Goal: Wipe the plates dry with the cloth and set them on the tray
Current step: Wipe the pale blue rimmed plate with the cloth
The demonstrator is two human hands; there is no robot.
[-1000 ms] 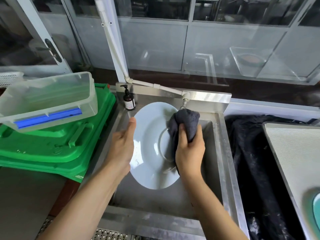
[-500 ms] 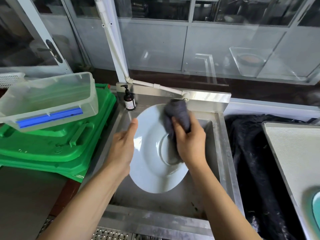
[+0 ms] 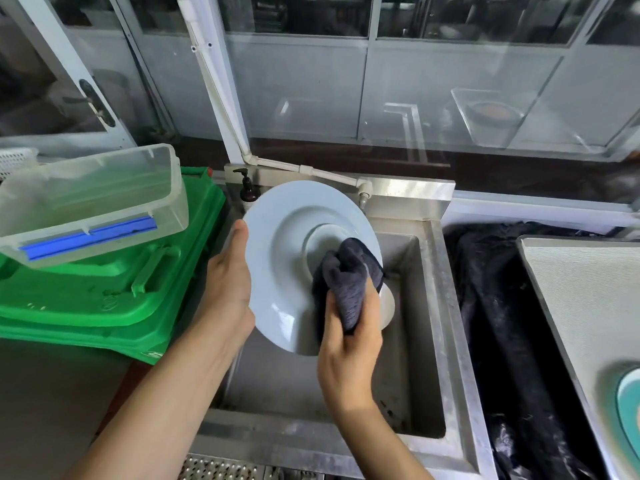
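Note:
A large white plate (image 3: 280, 258) is tilted up over the steel sink (image 3: 412, 341), its underside with the foot ring facing me. My left hand (image 3: 230, 282) holds its left rim, thumb along the edge and fingers hidden behind. My right hand (image 3: 349, 344) grips a bunched dark grey cloth (image 3: 346, 282) and presses it against the plate's lower right, just beside the foot ring. At the right stands a grey tray (image 3: 581, 306) with a teal plate (image 3: 628, 407) at its near edge.
Stacked green plastic lids (image 3: 104, 296) lie left of the sink, with a clear plastic box (image 3: 93, 199) on top. A dark soap pump bottle (image 3: 248, 192) and a white tap pipe (image 3: 332, 174) stand behind the sink. Dark fabric (image 3: 502, 341) fills the gap beside the tray.
The cloth has moved from the plate's upper edge down to its lower right. The plate has tipped so more of its underside faces me.

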